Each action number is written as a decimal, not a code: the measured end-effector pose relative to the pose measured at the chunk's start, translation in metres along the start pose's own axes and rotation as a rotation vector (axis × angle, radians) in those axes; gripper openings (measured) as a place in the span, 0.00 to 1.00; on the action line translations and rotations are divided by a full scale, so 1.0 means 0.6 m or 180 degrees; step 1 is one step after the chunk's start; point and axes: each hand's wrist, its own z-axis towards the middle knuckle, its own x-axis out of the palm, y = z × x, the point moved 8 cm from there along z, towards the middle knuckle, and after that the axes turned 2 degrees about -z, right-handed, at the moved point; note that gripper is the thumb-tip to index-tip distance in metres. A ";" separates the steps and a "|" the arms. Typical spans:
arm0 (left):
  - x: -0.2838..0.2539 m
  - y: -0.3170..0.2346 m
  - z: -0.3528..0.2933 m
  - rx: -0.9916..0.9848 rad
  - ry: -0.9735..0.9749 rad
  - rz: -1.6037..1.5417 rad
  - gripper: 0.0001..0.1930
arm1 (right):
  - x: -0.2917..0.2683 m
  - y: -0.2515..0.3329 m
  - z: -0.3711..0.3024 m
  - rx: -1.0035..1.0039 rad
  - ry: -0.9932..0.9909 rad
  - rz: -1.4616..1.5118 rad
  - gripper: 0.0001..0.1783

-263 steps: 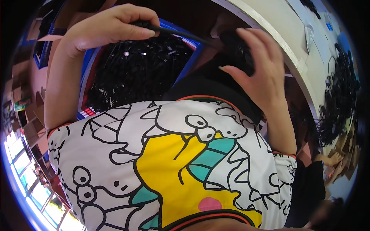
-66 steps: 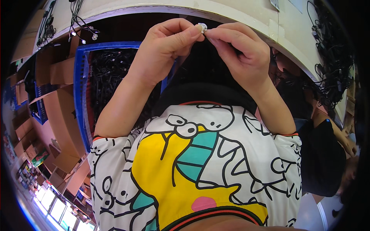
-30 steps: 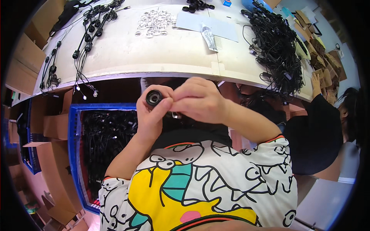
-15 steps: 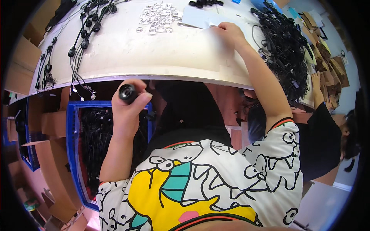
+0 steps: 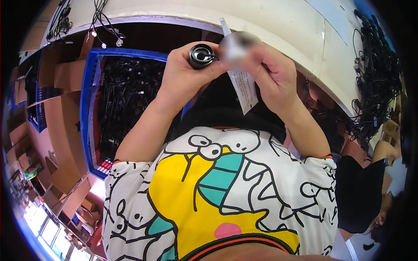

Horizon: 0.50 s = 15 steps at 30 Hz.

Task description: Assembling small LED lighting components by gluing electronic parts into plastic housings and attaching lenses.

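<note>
In my left hand point(image 5: 183, 76) is a short black cylinder point(image 5: 193, 63), its round end turned up and a shiny, pale centre showing inside. The fingers wrap round its side. Close beside it, my right hand point(image 5: 278, 78) grips a white squeeze tube point(image 5: 244, 93) with a narrow pointed nozzle at the top and a flat, printed tail hanging below. A blurred patch hides the tube's middle and some fingertips. Both hands are held in front of the table edge, near each other; whether tube and cylinder touch cannot be made out.
The white table point(image 5: 170, 11) runs across the top. Black cables point(image 5: 374, 82) heap up at its right; cords with small connectors point(image 5: 104, 26) hang off the left. A blue crate point(image 5: 91, 82) of black cables stands below left, near cardboard boxes point(image 5: 61, 135). A co-worker point(image 5: 359, 187) is at right.
My right hand has come back from the white sheet on the table to beside my left, and the tube now shows in it. My left hand has moved right and up with the cylinder. The view has shifted.
</note>
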 end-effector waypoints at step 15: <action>-0.016 0.033 -0.037 -0.0337 -0.0122 0.0383 0.09 | 0.045 -0.003 -0.028 -0.0083 -0.0102 -0.0391 0.09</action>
